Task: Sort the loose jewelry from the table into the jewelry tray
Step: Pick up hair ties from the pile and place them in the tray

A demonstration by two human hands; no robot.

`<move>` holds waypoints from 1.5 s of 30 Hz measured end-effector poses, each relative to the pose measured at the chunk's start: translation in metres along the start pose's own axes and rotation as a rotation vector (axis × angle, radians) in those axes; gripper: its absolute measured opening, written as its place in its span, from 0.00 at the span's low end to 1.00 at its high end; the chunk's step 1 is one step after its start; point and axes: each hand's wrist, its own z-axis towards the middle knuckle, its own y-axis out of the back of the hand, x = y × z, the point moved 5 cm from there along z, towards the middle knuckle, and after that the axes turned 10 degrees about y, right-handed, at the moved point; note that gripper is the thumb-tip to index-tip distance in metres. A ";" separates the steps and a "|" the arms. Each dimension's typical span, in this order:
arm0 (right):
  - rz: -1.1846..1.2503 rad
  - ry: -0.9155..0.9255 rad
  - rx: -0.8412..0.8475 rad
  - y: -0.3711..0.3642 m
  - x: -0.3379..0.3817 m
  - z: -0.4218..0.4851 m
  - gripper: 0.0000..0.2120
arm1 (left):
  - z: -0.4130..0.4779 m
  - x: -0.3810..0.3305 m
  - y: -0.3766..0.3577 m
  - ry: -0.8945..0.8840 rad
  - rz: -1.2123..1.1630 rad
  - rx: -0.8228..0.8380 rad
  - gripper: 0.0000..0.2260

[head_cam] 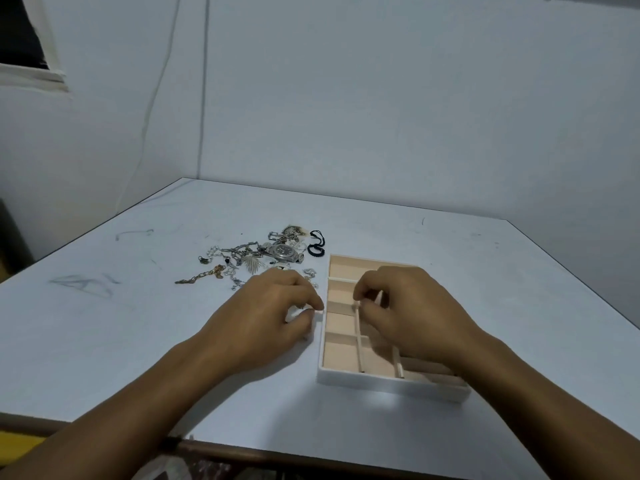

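Going left to right. Way out past my left fingertips sits the tangled pile of loose jewelry (pixel 256 261) on the scuffed white table (pixel 104 323). There's a gold chain-link bracelet (pixel 199 276) on its near-left edge, a steel wristwatch with a dark dial (pixel 285 252) toward the back, and a black cord loop (pixel 317 245) on the far right. None of it is in the tray yet, as far as I can see.

My left hand (pixel 266 313) is curled, thumb and forefinger tip close together right against the tray's left wall. There's something pale under them, but I honestly can't tell if I'm holding a small piece or just touching the wall.

Next is the shallow white tray with the peach lining (pixel 381 384). The compartments I can see look bare. My right hand (pixel 412 306) is over the middle of it, thumb and forefinger pinching the far end of the thin pale divider strip (pixel 358 341).

My take: get that divider seated straight first, bracing the tray wall with the left so it doesn't slide. Then tease pieces off the pile one at a time, since those chains will probably snag each other.
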 end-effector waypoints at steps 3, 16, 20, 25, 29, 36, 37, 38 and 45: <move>-0.007 0.012 0.015 -0.010 0.008 0.030 0.08 | 0.016 0.023 0.006 0.070 0.010 -0.010 0.13; -0.073 -0.110 0.117 -0.051 0.000 0.110 0.06 | 0.098 0.069 -0.013 0.287 0.237 0.157 0.12; -0.070 -0.116 0.121 -0.054 -0.006 0.109 0.05 | 0.101 0.071 -0.013 0.307 0.239 0.149 0.07; -0.080 -0.099 0.111 -0.056 -0.005 0.108 0.07 | 0.099 0.068 -0.013 0.282 0.263 0.187 0.07; -0.096 -0.076 0.099 -0.056 -0.003 0.109 0.07 | 0.097 0.068 -0.012 0.262 0.207 0.204 0.07; -0.107 -0.066 0.097 -0.053 -0.004 0.107 0.07 | 0.092 0.073 -0.009 0.240 0.250 0.210 0.09; -0.105 -0.064 0.096 -0.053 -0.004 0.108 0.07 | 0.092 0.074 -0.008 0.247 0.267 0.212 0.09; -0.105 -0.061 0.094 -0.053 -0.003 0.108 0.07 | 0.092 0.075 -0.008 0.255 0.279 0.215 0.09; -0.209 0.004 0.072 -0.054 0.000 0.108 0.06 | 0.094 0.075 -0.010 0.254 0.291 0.245 0.10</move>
